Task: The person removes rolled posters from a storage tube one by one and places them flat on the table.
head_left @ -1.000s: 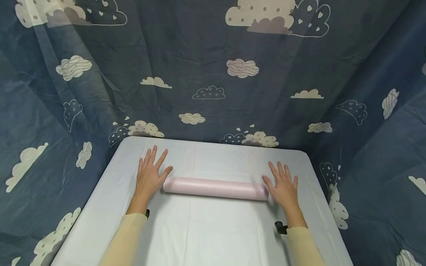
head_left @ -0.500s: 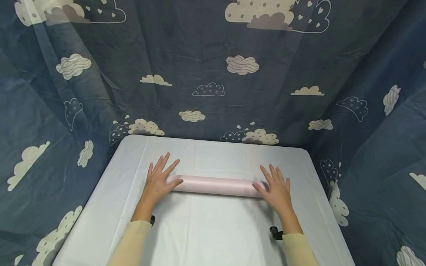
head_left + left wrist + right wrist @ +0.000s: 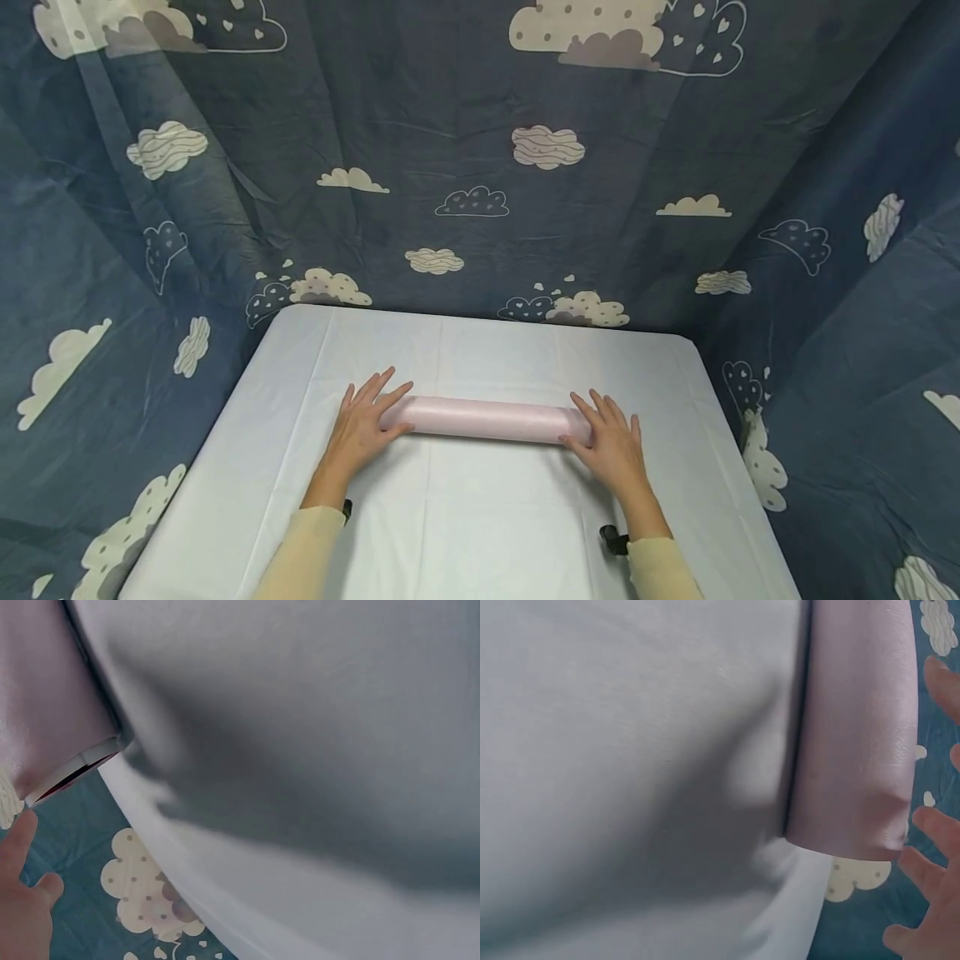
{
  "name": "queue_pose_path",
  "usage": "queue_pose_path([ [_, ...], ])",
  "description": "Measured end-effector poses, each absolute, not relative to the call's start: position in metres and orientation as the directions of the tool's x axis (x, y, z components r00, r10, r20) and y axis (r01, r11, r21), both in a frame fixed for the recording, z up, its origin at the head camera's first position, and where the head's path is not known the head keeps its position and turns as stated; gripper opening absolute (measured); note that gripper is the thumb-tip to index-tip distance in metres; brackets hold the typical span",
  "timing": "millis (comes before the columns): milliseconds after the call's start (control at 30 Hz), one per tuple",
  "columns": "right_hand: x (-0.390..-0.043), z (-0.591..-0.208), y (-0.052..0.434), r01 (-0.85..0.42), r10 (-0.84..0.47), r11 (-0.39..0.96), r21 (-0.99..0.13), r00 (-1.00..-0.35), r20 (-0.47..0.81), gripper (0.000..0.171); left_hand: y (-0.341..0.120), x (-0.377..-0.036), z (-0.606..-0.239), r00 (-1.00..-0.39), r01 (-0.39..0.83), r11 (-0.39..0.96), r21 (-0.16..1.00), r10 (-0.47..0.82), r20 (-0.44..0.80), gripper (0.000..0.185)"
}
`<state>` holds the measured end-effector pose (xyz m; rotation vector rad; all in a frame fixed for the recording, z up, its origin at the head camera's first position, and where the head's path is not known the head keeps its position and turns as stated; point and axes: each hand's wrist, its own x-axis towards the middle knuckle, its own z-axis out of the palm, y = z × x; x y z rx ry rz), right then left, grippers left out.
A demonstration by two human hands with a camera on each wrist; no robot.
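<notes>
A smooth pink roll [image 3: 491, 419] lies crosswise on the white-covered table. My left hand [image 3: 358, 433] is at its left end, fingers spread toward the far side and thumb at the near side. At the right end, my right hand [image 3: 617, 450] has its fingers spread in the same way. In the left wrist view the end of the roll [image 3: 56, 697] shows a pale rim and a dark red inside, beside the left hand [image 3: 22, 900]. The right wrist view has the right hand [image 3: 934, 907] close by the roll [image 3: 855, 727]; whether it touches is unclear.
The white table [image 3: 495, 533] has rounded far corners. A dark blue cloth [image 3: 450, 125] with printed clouds hangs behind it and on both sides. A small black device [image 3: 613, 540] is on the right wrist.
Both hands have moved inward and slightly nearer the body, from just outside the roll's ends to over them. Their fingers have come down closer about it. The roll seems still.
</notes>
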<state>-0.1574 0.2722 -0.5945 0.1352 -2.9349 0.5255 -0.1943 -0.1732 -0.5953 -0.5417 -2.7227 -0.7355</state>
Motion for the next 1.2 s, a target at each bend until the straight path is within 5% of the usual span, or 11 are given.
queue_pose_path([
  [800,-0.148,-0.615,0.265,-0.114,-0.038,0.917,-0.382,-0.979,0.200,0.052,-0.170,-0.191,-0.614,-0.863,0.483,0.757,0.439,0.327,0.385,0.048],
  [1200,-0.154,-0.609,0.262,-0.081,-0.007,0.915,-0.395,-0.983,0.185,0.051,-0.165,-0.194,-0.609,-0.895,0.429,0.774,0.465,0.293,0.338,0.044],
])
